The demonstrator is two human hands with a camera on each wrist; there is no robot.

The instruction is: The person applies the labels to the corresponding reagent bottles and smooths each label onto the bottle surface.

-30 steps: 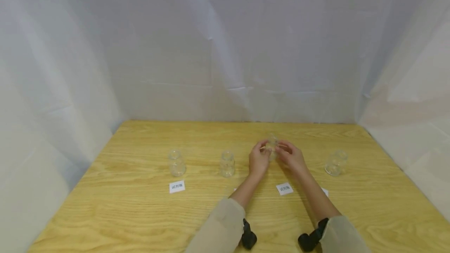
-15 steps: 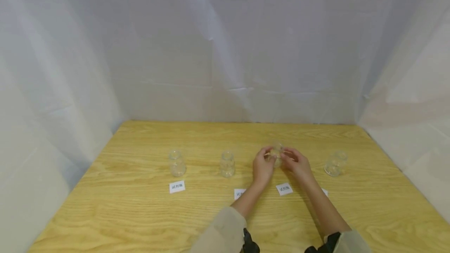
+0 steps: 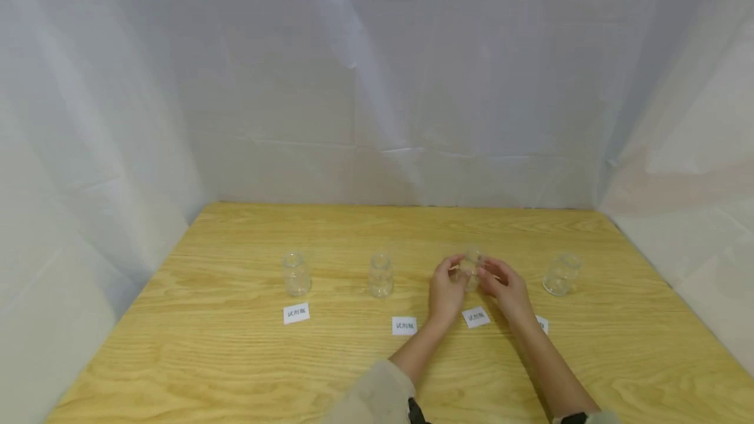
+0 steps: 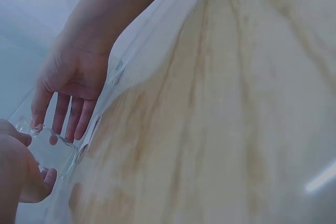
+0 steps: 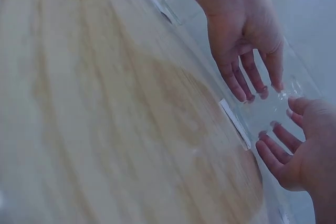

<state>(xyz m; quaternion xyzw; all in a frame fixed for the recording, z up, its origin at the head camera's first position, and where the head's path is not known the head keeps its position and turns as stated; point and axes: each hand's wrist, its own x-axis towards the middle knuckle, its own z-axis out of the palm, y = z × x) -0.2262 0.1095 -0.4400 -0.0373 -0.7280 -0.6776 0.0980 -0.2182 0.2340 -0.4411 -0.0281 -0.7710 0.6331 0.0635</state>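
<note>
In the head view, a small clear glass bottle (image 3: 472, 275) stands upright between my two hands, just behind a white paper label (image 3: 476, 317) with dark handwriting. My left hand (image 3: 446, 290) holds its left side with thumb and fingers. From the right, my right hand (image 3: 508, 288) grips it the same way. Fingertips of both hands meet the see-through glass (image 5: 265, 113) in the right wrist view. The left wrist view also has the bottle (image 4: 52, 153) between the hands. Whether its base touches the table cannot be told for sure.
Similar glass bottles stand on the wooden table (image 3: 235, 358): one at left (image 3: 297, 275), another left of my hands (image 3: 381, 275), and a third bottle (image 3: 562, 275) at right. Paper labels lie before them, one label (image 3: 542, 324) partly behind my right forearm. White sheeting (image 3: 377, 84) surrounds the table.
Both hands have come down and slightly right, toward me, bringing the glass bottle lower, behind its label. The label left of my left forearm is now fully uncovered.
</note>
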